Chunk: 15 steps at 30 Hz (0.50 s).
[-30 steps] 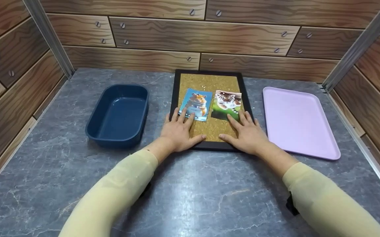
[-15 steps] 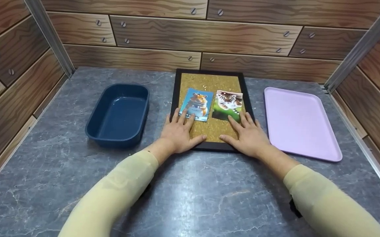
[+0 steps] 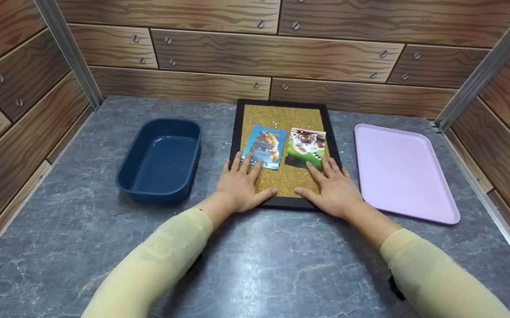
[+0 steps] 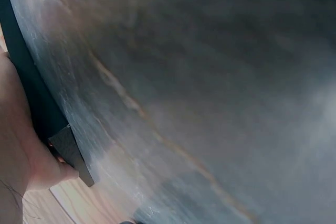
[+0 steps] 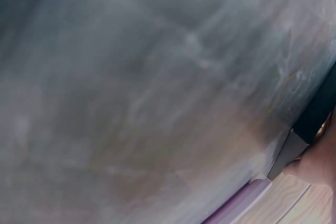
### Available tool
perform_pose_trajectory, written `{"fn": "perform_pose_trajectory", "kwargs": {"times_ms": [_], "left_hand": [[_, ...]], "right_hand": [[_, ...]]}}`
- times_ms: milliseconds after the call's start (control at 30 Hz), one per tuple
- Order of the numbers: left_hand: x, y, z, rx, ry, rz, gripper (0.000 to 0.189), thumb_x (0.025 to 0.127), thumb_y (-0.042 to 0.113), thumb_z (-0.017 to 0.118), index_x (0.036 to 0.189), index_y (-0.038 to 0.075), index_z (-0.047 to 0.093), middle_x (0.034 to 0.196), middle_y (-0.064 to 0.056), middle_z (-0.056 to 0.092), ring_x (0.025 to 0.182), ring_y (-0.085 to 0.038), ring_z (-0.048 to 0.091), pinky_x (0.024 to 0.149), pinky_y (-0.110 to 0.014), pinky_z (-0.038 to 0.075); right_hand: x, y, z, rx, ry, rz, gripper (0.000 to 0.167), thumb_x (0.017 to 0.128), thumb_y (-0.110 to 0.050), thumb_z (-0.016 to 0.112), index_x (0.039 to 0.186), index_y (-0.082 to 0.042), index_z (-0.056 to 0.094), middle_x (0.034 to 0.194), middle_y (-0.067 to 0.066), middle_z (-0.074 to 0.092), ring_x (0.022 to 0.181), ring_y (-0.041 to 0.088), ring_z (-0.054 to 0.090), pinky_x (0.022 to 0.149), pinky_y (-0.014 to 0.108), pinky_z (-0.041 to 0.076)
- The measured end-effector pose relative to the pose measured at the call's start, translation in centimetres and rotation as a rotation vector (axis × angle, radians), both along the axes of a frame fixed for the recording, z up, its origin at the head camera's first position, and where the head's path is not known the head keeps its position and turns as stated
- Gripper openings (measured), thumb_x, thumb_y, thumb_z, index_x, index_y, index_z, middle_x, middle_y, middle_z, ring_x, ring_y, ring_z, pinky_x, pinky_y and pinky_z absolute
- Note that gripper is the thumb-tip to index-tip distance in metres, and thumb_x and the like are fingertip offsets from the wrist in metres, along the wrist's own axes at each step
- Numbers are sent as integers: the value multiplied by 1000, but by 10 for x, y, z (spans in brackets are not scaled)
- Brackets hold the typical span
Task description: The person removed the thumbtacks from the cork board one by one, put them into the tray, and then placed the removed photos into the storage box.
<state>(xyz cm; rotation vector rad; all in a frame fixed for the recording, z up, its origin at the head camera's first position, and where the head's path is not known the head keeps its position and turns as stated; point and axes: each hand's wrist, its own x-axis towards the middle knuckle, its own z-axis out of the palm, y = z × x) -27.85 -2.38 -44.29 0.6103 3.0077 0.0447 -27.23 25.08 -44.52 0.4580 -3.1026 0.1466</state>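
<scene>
A black-framed cork board [image 3: 281, 115] lies flat on the grey marbled table. Two picture cards are on the cork: a hamster card [image 3: 266, 143] at left and a tiger cub card [image 3: 306, 143] at right. My left hand [image 3: 239, 185] rests spread on the board's near left corner, fingertips over the lower edge of the hamster card. Over the near right corner lies my right hand [image 3: 336, 190], fingers spread, fingertips at the bottom of the tiger card. Both wrist views catch only part of each hand against the black frame [image 4: 39, 93].
A deep dark blue bin [image 3: 160, 161] stands left of the board. To the right lies a flat lilac tray [image 3: 405, 172]; its edge [image 5: 239, 200] also appears in the right wrist view. Wood-patterned walls [image 3: 277, 53] close the table at the back and both sides.
The head view has tilted slightly, so everything sits a little lower in the picture. Hands, cards and board keep their places relative to one another.
</scene>
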Motion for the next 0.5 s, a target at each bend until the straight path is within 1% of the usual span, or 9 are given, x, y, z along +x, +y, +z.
{"fn": "perform_pose_trajectory", "kwargs": {"times_ms": [233,500], "left_hand": [[8,-1,1,-11,-2,-6,98,85,86,10,160,22,9,166,-11,3,152,-38,-1,120,-61,8],[14,-1,0,-19,-2,-5,98,85,85,10,160,21,10,166,-12,4,152,-39,-1,120,-61,8]], "right_hand": [[6,0,-1,13,-1,4,98,84,-86,24,158,-22,23,162,23,14,150,42,10,116,66,16],[12,-2,-1,7,-4,0,98,84,-86,25,157,-21,25,162,23,14,150,42,11,116,66,15]]}}
